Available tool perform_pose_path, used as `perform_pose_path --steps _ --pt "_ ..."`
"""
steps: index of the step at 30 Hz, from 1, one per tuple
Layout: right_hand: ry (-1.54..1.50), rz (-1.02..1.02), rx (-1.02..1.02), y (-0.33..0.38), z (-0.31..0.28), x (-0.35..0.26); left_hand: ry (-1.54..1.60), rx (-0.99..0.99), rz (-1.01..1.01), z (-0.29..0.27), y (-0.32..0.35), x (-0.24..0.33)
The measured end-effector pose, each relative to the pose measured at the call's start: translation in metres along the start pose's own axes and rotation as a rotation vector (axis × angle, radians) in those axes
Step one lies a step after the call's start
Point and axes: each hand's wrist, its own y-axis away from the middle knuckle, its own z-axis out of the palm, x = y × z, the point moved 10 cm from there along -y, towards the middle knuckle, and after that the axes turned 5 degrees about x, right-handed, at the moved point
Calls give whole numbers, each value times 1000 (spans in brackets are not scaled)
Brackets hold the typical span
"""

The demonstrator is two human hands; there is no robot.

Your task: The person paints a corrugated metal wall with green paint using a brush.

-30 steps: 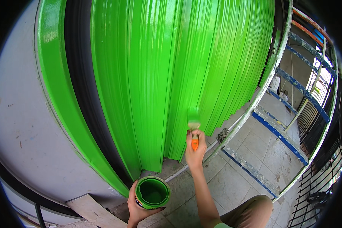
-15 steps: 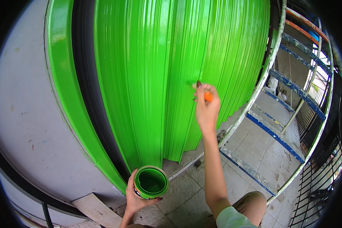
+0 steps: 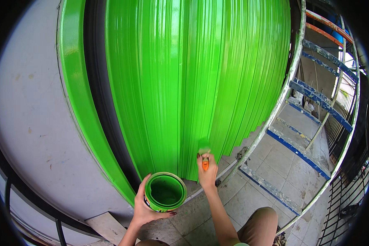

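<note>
My right hand (image 3: 207,174) is closed round the orange handle of a paintbrush (image 3: 205,163). The brush's bristles, coated in green, touch the lower part of a bright green ribbed metal panel (image 3: 160,90). Low and to the left, my left hand (image 3: 142,209) grips an open paint can (image 3: 151,203) from its side and underneath, with the thumb along its wall. Dark-looking green paint shows inside the can, and green is smeared over its rim. The can is tilted a little and stands close to the panel's bottom edge.
A paint-spattered ladder (image 3: 283,92) with blue and orange rungs leans at the right. A pale wall (image 3: 28,98) with a green frame (image 3: 80,92) and dark gap borders the panel at left. Below are grey floor tiles (image 3: 250,201), a board (image 3: 106,225) and my knee (image 3: 260,225).
My right hand has moved the paintbrush down along the panel and slightly left, toward its lower edge. The left hand still holds the paint can, which appears slightly higher and further right.
</note>
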Motion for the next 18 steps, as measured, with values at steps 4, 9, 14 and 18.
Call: perform_pose_path --steps 4,9,14,18 --pt "1 47 -11 -6 5 0 -3 -25 5 0 -8 18" --pt "-130 32 41 -107 -2 -72 -21 -20 10 5 -18 45" --pt "-341 -302 262 -180 -40 -190 42 -49 36 21 -24 61" --pt "-324 -360 283 -202 -52 -212 32 -70 51 45 -27 66"
